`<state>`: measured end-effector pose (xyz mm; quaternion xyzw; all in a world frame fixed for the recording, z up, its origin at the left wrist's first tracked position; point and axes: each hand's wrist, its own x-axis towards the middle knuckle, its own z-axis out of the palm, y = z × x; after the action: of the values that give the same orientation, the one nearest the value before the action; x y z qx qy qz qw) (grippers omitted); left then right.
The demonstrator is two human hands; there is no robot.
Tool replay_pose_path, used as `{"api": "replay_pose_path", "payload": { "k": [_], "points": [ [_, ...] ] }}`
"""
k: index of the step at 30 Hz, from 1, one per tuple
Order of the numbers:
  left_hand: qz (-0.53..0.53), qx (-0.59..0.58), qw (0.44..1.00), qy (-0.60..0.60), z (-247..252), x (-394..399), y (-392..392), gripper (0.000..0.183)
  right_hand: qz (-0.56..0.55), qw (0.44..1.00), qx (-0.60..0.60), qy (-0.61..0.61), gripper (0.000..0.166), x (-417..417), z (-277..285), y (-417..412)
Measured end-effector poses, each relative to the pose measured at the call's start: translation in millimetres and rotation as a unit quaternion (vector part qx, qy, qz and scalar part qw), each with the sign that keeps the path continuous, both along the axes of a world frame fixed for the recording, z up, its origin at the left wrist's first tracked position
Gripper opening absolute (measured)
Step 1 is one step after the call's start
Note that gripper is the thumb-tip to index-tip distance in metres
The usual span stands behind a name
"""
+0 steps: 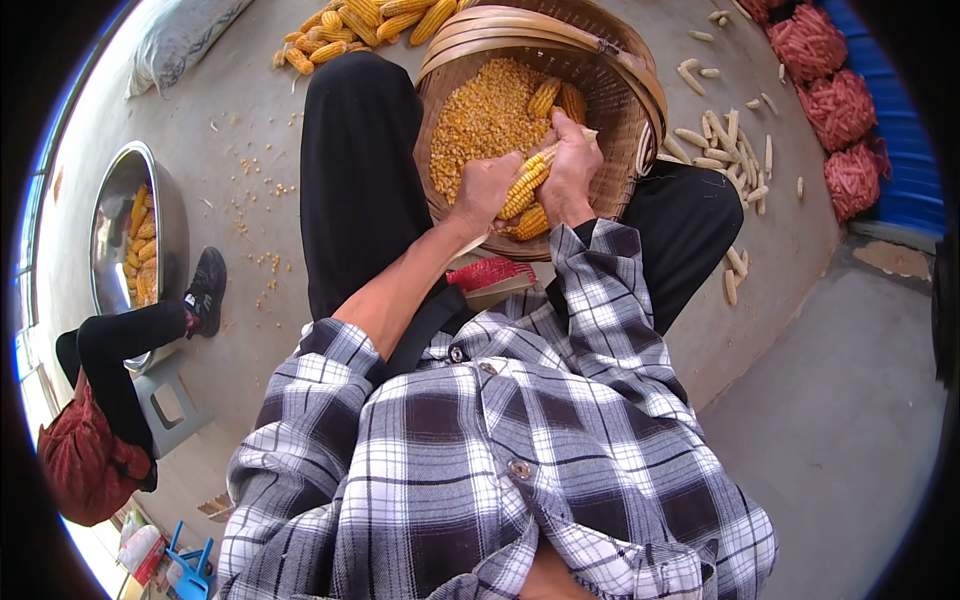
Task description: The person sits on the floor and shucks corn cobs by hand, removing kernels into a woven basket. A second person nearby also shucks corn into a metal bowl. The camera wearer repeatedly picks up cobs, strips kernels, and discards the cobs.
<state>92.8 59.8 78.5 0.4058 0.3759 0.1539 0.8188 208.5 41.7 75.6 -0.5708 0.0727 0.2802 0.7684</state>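
My left hand [482, 191] and my right hand [572, 166] both grip a partly shelled corn cob [527, 184], tilted over a woven bamboo basket [616, 161]. Yellow kernels still cover much of the cob's side. Pale, bare cob shows by my right fingers; whether it belongs to the same cob I cannot tell. Loose corn kernels [480, 112] fill the basket's left part. Whole ears of corn [544, 97] lie inside beyond my right hand, and another ear [531, 223] sits below the hands. The basket rests between my knees, its arched handle [517, 26] over the far side.
Unshelled ears [360, 22] are piled beyond the basket. Stripped cobs [735, 154] litter the floor at right, near red mesh sacks [836, 109]. At left stand a metal basin [172, 225] of ears, a seated person [112, 405] and a grey stool [169, 405]. A white sack [184, 45] lies upper left.
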Motion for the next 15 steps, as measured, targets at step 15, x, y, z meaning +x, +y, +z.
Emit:
{"api": "replay_pose_path", "payload": {
  "k": [15],
  "points": [
    [0.01, 0.012, 0.999, -0.036, -22.7, 13.6, 3.2, 0.034, 0.049, 0.997, 0.003, -0.053, 0.017, -6.2, 0.0, -0.7]
  ]
}}
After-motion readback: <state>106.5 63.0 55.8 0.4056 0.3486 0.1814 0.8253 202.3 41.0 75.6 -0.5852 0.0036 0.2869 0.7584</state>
